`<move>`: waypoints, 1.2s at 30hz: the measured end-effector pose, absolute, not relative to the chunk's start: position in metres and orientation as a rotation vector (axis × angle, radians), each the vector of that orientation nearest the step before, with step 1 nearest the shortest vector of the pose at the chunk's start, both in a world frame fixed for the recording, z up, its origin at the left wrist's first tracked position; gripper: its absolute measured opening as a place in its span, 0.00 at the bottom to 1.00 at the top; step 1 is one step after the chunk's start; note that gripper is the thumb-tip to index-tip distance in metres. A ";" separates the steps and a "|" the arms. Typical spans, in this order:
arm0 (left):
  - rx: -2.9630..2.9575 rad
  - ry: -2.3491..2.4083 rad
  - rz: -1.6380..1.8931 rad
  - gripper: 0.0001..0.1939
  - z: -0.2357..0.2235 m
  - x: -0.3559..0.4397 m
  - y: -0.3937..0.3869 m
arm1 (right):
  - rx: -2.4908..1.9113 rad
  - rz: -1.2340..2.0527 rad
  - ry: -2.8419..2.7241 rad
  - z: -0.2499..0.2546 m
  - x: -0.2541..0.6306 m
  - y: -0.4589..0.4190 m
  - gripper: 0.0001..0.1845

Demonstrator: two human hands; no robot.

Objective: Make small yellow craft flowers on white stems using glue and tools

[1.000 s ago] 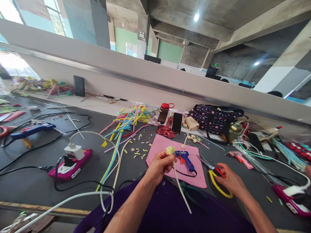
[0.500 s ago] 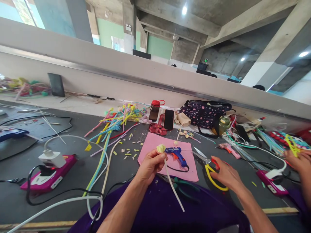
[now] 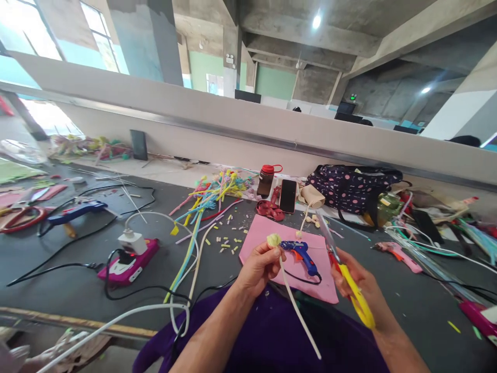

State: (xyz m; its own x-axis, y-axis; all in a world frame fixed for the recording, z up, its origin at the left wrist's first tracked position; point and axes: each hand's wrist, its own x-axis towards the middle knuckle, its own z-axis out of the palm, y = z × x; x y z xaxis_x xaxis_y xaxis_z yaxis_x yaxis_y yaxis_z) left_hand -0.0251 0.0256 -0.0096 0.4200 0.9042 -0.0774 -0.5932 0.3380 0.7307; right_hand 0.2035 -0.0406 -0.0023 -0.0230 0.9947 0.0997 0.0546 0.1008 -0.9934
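Between the fingertips of my left hand (image 3: pixel 261 267) is a pale cream stem (image 3: pixel 297 308), topped by a small yellowish fuzzy ball-shaped flower head (image 3: pixel 274 240). The stem's free end hangs down over my purple apron (image 3: pixel 248 331). In my right hand (image 3: pixel 359 282) is a pair of scissors (image 3: pixel 355 292) with yellow and red handles, blades pointing up and away. Just beyond my left hand, a blue glue gun (image 3: pixel 305 254) lies on a pink sheet (image 3: pixel 258 233). A second stem with a small pale ball (image 3: pixel 298 234) rests at the sheet's far edge.
Left of the sheet are scattered cut bits (image 3: pixel 225 241) and a bundle of coloured fuzzy stems (image 3: pixel 217 191). A phone (image 3: pixel 288 196), a bottle (image 3: pixel 266 182) and a patterned bag (image 3: pixel 349 189) stand behind. Power strips (image 3: pixel 149 254) with cables and a pink glue gun (image 3: pixel 402 256) flank the workspace.
My right hand has picked the scissors up off the table and raised them, blades upward. My left hand still holds the stem. The view has turned left.
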 end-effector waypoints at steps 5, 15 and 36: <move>0.636 0.517 1.075 0.15 -0.011 -0.026 0.027 | -1.139 0.874 -1.444 0.008 0.156 -0.016 0.33; 0.660 0.507 1.146 0.11 -0.013 -0.024 0.028 | -1.217 0.692 -1.742 -0.006 0.137 -0.004 0.34; 0.784 0.568 1.172 0.09 -0.017 -0.022 0.029 | -1.215 0.254 -2.042 -0.001 0.137 -0.011 0.32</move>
